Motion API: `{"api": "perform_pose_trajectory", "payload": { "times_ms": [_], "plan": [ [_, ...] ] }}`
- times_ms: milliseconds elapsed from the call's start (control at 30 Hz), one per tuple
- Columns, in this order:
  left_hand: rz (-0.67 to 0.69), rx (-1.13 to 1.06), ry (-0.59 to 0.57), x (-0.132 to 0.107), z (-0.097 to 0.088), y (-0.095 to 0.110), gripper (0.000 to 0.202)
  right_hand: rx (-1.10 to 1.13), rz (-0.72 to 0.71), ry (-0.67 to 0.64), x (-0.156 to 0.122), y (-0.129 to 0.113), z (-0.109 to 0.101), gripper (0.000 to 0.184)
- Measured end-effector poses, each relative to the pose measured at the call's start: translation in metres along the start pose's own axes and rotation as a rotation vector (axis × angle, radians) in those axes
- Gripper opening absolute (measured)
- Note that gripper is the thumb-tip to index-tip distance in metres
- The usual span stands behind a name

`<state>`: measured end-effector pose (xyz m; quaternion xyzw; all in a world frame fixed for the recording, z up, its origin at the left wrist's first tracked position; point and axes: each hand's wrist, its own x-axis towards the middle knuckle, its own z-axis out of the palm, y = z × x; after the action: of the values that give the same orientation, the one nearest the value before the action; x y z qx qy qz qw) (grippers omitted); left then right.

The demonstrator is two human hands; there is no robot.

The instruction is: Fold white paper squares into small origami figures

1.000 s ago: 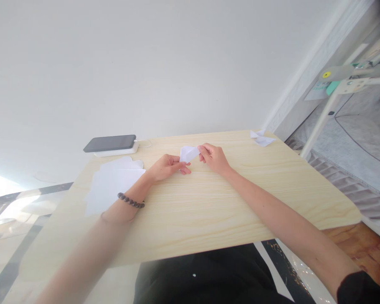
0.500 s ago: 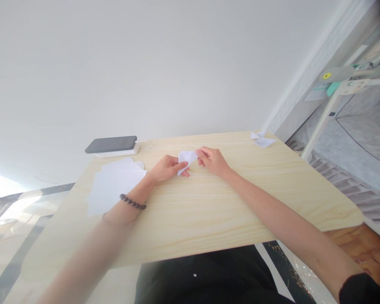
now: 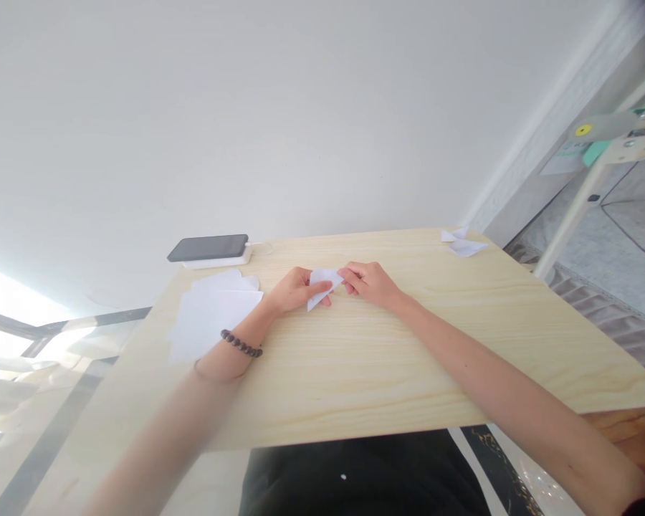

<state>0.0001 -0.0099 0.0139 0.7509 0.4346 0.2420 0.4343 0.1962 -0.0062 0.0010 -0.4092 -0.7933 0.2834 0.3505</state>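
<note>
A small folded piece of white paper (image 3: 322,278) is held between my two hands, above the middle of the table. My left hand (image 3: 297,290) is closed on its left part, thumb on top and fingers underneath. Its right corner is pinched between the thumb and fingers of my right hand (image 3: 370,281). Fine creases in the paper are too faint to make out. Left of my left hand lies a loose stack of white paper sheets (image 3: 204,312), partly behind my forearm.
A dark phone (image 3: 209,247) rests on a white block (image 3: 220,262) at the back left, with a white cable. Folded white papers (image 3: 467,248) lie at the table's back right corner. The wooden table (image 3: 355,380) meets a wall (image 3: 322,129); a white metal frame (image 3: 575,208) stands at right.
The whole view has shifted, so everything appears farther right. Both hands keep hold of the folded paper, which has tilted slightly; the left thumb lies farther across it.
</note>
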Motion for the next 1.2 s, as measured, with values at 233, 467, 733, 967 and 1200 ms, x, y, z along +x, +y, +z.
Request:
{"api": "perform_pose_trajectory", "payload": {
  "times_ms": [233, 467, 733, 967, 1200],
  "plan": [
    [0.043, 0.036, -0.01, 0.0004, 0.0006, -0.0034, 0.047, -0.026, -0.013, -0.015, -0.0016, -0.0013, -0.0007, 0.037],
    [0.03, 0.058, 0.03, 0.0008, 0.0019, -0.0042, 0.049, -0.009, 0.015, -0.005, -0.0016, -0.0014, 0.0006, 0.038],
    [0.033, -0.065, 0.066, 0.0019, 0.0033, -0.0033, 0.048, -0.033, -0.001, -0.001, -0.0008, -0.0004, 0.0002, 0.04],
    [0.024, -0.028, 0.065, 0.0028, 0.002, -0.0061, 0.048, -0.067, -0.004, -0.009, -0.0002, 0.0, 0.0004, 0.039],
    [0.05, -0.047, 0.037, 0.0031, -0.0003, -0.0075, 0.051, -0.058, -0.001, -0.023, -0.0008, -0.0013, 0.0012, 0.04]
  ]
}}
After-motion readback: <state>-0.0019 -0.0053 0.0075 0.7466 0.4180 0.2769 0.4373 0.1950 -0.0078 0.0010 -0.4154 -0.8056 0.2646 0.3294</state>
